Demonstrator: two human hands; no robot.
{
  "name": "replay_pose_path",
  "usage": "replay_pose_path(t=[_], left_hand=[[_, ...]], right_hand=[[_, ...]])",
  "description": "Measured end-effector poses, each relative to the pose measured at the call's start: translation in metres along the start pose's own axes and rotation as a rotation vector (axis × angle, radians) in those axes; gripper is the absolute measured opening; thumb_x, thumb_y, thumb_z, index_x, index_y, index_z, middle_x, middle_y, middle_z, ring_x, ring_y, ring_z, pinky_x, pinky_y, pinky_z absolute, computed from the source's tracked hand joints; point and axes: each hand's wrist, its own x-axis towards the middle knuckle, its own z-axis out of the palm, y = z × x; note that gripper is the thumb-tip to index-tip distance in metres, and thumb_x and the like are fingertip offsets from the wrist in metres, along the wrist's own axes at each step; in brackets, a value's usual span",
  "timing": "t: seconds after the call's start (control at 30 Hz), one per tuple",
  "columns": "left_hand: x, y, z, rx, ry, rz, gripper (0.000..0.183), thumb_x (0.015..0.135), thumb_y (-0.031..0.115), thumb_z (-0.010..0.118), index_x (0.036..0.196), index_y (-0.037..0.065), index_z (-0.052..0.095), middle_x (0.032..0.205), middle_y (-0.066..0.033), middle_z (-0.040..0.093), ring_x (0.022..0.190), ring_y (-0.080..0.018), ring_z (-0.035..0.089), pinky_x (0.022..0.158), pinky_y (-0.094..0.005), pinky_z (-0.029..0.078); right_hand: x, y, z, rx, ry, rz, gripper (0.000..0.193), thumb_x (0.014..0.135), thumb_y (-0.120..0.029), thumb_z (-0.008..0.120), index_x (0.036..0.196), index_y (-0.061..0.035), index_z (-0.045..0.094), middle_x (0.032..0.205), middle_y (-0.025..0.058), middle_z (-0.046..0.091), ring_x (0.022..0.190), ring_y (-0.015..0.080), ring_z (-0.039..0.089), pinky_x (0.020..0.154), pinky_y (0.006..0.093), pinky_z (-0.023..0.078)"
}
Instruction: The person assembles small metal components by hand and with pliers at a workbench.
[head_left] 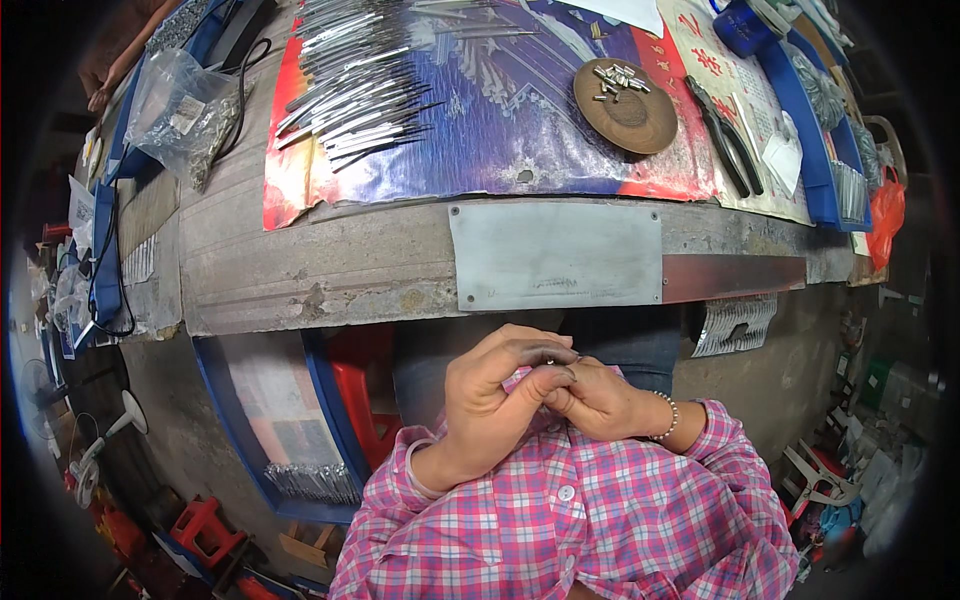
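My left hand (503, 385) and my right hand (605, 397) are brought together in front of my body, just below the table's front edge. Both have their fingers curled, with the fingertips meeting; dark smudges mark them. Whatever lies between them, if anything, is hidden. Beyond them, a grey metal plate (560, 250) is fixed to the table edge. On the table, a round brown dish (640, 130) holds several small silver metal sleeves (618, 80). A large pile of thin silver rods with dark, narrow ends (355, 95) lies to the left.
Dark-handled pliers (725, 135) lie right of the dish, near a blue tray (810, 130) and a blue mug (745, 28). A clear plastic bag (180, 110) is at far left. Below the table stand a blue tray of metal pieces (312, 480) and a red stool (365, 400).
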Motion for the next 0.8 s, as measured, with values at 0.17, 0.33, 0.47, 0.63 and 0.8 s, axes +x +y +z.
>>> replay_pose_path(t=[0.17, 0.33, 0.47, 0.63, 0.8], left_hand=[[0.004, -0.014, -0.008, -0.337, -0.183, -0.19, 0.012, 0.081, 0.009, 0.064, 0.083, -0.003, 0.063, 0.087, -0.0126, 0.063, 0.08, -0.0221, 0.063, 0.072, -0.0302, 0.05], [-0.002, -0.046, 0.018, -1.359, -0.37, -0.162, 0.028, 0.086, 0.026, 0.062, 0.08, -0.001, 0.061, 0.076, -0.0085, 0.059, 0.074, -0.0192, 0.059, 0.07, -0.0283, 0.048], [0.007, -0.014, 0.0, -0.521, -0.15, -0.238, 0.017, 0.084, 0.015, 0.063, 0.085, -0.002, 0.063, 0.082, -0.0102, 0.062, 0.079, -0.0217, 0.062, 0.071, -0.0281, 0.049], [0.002, -0.001, 0.001, 0.115, 0.016, 0.149, 0.021, 0.084, 0.015, 0.062, 0.079, -0.005, 0.059, 0.08, -0.0141, 0.061, 0.083, -0.0241, 0.064, 0.073, -0.0318, 0.05], [0.004, -0.023, 0.004, -0.713, -0.164, -0.216, 0.028, 0.084, 0.025, 0.064, 0.073, 0.0, 0.058, 0.073, -0.0093, 0.059, 0.072, -0.0205, 0.061, 0.079, -0.0346, 0.048]], right_hand=[[-0.001, 0.007, 0.004, 0.265, -0.138, -0.098, 0.028, 0.097, -0.025, 0.039, 0.093, 0.0009, 0.049, 0.071, 0.0093, 0.051, 0.059, 0.0208, 0.053, 0.056, 0.0339, 0.044], [0.002, -0.003, 0.001, 1.023, -0.601, 0.257, 0.028, 0.099, -0.02, 0.036, 0.084, 0.0004, 0.048, 0.07, 0.0042, 0.047, 0.061, 0.0133, 0.048, 0.057, 0.0307, 0.043], [0.004, -0.013, -0.003, 0.404, -0.187, 0.097, 0.027, 0.096, -0.021, 0.041, 0.085, 0.002, 0.05, 0.073, 0.0114, 0.054, 0.06, 0.0236, 0.054, 0.054, 0.0346, 0.044], [0.007, -0.023, -0.01, -0.092, -0.087, 0.213, 0.026, 0.094, -0.023, 0.044, 0.099, 0.0017, 0.051, 0.085, 0.0224, 0.058, 0.079, 0.0391, 0.057, 0.061, 0.0424, 0.044], [0.009, -0.023, -0.01, 0.645, -0.376, 0.206, 0.025, 0.098, -0.023, 0.038, 0.09, -0.0013, 0.047, 0.074, 0.0023, 0.043, 0.068, 0.0127, 0.043, 0.065, 0.0269, 0.041]])
